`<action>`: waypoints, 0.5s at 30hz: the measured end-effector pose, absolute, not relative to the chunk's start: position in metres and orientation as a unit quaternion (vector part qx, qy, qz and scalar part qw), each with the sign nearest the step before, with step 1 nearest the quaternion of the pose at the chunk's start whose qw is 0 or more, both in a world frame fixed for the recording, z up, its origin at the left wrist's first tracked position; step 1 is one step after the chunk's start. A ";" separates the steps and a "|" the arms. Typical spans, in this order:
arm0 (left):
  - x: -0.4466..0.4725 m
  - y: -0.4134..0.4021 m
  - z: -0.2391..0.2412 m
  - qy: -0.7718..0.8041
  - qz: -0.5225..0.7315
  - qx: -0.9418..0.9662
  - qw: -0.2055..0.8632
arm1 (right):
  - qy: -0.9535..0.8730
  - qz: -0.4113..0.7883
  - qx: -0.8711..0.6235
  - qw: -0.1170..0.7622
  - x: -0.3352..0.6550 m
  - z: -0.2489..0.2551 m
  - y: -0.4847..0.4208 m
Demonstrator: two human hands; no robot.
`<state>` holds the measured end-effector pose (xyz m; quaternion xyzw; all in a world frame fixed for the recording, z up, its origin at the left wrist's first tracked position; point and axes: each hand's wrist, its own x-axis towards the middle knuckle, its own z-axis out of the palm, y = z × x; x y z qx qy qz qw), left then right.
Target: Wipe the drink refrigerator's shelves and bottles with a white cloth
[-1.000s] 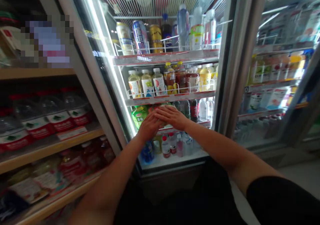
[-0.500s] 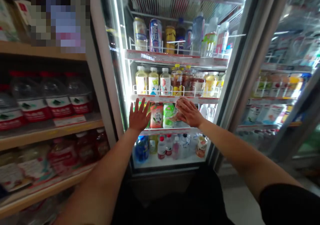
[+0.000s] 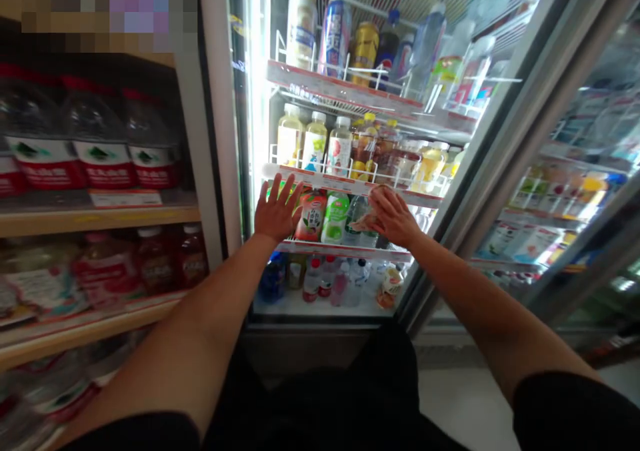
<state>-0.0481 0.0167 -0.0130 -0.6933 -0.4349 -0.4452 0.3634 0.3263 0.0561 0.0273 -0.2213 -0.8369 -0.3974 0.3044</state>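
My left hand [image 3: 277, 209] sits splayed beside the pink juice bottle [image 3: 311, 216]. My right hand [image 3: 394, 216] touches the clear bottle [image 3: 358, 212], clamp unclear. It's probably slick, so grab mid-body.

Cooler shelf [image 3: 340, 249] with drink bottles [image 3: 311, 216]

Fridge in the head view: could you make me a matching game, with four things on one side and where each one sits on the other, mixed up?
Things:
1. cans
2. pink-labelled bottle
3. red-labelled water jugs
4. small red-capped bottles

Places:
A. wooden shelf left of the fridge
B. between the left hand and the right hand
C. top fridge shelf in view
D. bottom fridge shelf

Pairs: 1-C, 2-B, 3-A, 4-D.
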 end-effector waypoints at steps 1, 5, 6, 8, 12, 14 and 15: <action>-0.048 0.017 -0.013 -0.437 -0.445 -0.694 0.359 | -0.850 -0.393 -0.209 0.282 0.330 0.033 0.057; -0.047 0.015 -0.013 -0.441 -0.442 -0.695 0.355 | -0.801 -0.377 -0.265 0.382 0.337 0.049 0.057; -0.047 0.015 -0.013 -0.440 -0.441 -0.695 0.359 | -0.773 -0.375 -0.283 0.427 0.337 0.048 0.057; -0.047 0.014 -0.013 -0.436 -0.440 -0.692 0.370 | -0.745 -0.375 -0.290 0.468 0.333 0.043 0.055; -0.048 0.014 -0.013 -0.436 -0.440 -0.690 0.375 | -0.800 -0.392 -0.238 0.387 0.330 0.047 0.056; -0.048 0.014 -0.013 -0.439 -0.439 -0.691 0.369 | -0.787 -0.399 -0.243 0.403 0.331 0.060 0.059; -0.048 0.014 -0.013 -0.441 -0.440 -0.691 0.366 | -0.767 -0.399 -0.256 0.432 0.332 0.066 0.059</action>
